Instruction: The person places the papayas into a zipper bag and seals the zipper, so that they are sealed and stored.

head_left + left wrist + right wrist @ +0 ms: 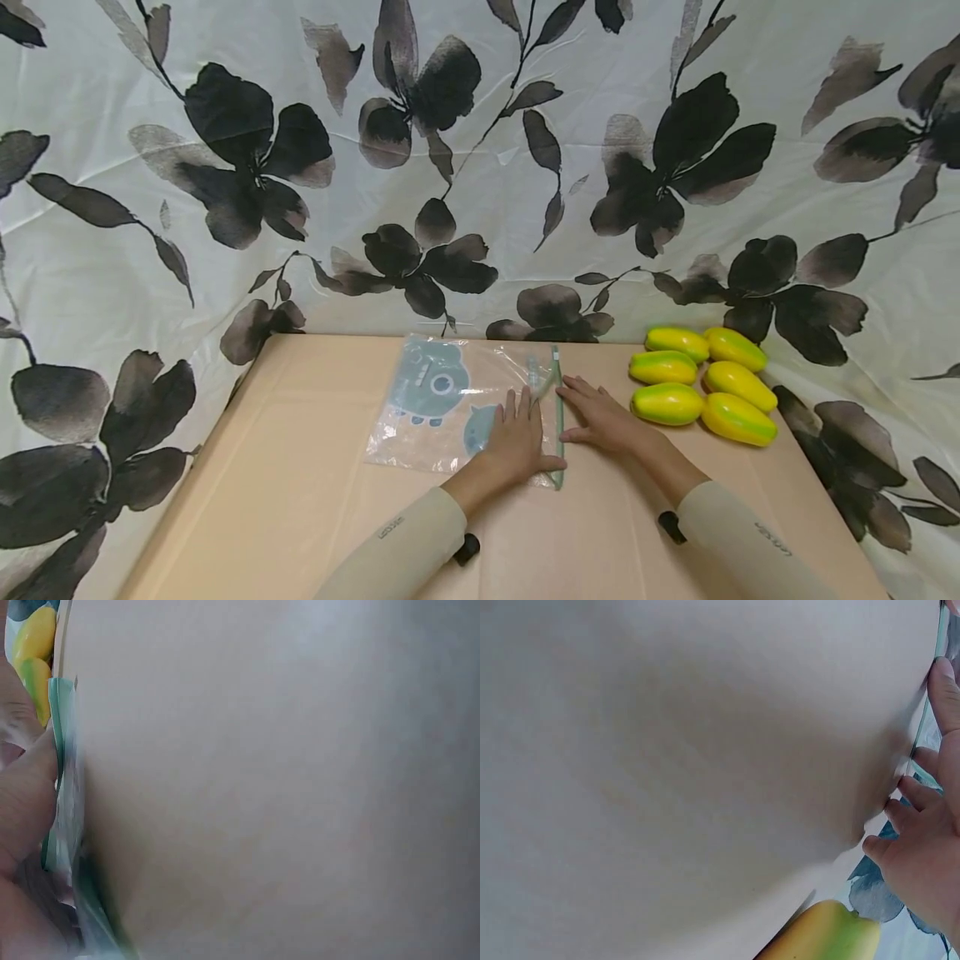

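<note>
A clear plastic zip bag with blue cartoon animal prints lies flat on the table, its green zip edge facing right. My left hand rests on the bag with fingers spread, its thumb reaching across the zip edge. On the other side, my right hand touches the green edge with extended fingertips. The right wrist view shows those fingers lined up along the edge, low over the table. In the left wrist view, part of the left hand appears beside the green strip.
Several glossy yellow-green mango-like fruits sit grouped at the table's back right, beyond the right hand. A light tan table carries everything. Behind it hangs a white cloth with dark flowers.
</note>
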A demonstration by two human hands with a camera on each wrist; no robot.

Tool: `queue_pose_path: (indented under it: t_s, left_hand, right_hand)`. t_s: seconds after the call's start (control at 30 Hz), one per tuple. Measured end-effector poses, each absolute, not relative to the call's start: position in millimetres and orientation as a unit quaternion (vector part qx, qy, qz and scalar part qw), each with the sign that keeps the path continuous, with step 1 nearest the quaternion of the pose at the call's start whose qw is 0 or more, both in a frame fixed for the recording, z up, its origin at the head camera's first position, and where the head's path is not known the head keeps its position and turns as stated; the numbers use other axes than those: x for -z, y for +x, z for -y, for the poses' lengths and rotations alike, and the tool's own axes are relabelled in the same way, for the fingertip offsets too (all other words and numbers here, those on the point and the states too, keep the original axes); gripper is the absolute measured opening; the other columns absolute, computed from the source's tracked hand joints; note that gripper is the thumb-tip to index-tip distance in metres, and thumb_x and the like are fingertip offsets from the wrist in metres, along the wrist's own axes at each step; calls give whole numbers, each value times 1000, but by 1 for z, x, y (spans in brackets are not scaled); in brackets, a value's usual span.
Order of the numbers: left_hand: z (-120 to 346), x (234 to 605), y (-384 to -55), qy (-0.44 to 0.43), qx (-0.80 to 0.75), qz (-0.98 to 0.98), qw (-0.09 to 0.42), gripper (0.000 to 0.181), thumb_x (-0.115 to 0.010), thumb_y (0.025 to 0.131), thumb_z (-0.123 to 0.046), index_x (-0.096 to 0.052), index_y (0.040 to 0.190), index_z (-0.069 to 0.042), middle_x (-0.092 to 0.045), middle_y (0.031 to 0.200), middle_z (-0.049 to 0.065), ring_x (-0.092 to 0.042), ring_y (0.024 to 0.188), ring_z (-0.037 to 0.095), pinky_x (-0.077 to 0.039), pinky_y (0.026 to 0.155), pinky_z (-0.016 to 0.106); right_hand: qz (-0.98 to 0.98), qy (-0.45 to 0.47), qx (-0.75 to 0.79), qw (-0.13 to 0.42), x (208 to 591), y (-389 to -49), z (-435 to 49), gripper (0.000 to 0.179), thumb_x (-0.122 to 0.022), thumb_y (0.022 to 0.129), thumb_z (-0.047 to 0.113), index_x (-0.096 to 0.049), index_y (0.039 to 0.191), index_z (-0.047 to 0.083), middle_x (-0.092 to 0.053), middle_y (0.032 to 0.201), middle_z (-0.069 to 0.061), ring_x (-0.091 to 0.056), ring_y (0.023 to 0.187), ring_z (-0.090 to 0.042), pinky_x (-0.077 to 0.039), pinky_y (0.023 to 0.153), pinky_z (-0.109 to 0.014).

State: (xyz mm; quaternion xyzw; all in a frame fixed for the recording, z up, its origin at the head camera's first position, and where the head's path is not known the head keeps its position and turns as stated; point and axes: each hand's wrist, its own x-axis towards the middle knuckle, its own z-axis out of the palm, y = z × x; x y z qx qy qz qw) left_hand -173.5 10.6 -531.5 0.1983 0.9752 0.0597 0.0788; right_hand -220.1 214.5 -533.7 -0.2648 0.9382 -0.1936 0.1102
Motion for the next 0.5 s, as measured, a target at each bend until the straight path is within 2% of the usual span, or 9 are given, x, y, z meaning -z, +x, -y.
queue_pose_path:
  t_s: [0.23, 0.5]
  left_hand:
    - [-3, 530, -177, 207, -118, -968, 82, 116, -70, 69, -69, -24, 151, -2, -16, 161, 19, -19, 147, 42, -29, 115, 55]
    - [2, 536, -177, 216, -182, -957, 72, 119, -73, 71, -65, -14, 154, -3, -8, 162, 19, -15, 148, 41, -26, 116, 56]
  right_hand:
    - [-942, -254, 192, 109, 536, -217, -210, 92, -67, 79, 58, -35, 148, 7, -25, 159, -15, -20, 147, -40, -19, 111, -69]
    - [-945, -246, 192, 101, 532, -213, -208, 90, -70, 79, 55, -37, 147, 5, -26, 158, -17, -21, 146, -41, -21, 110, -69]
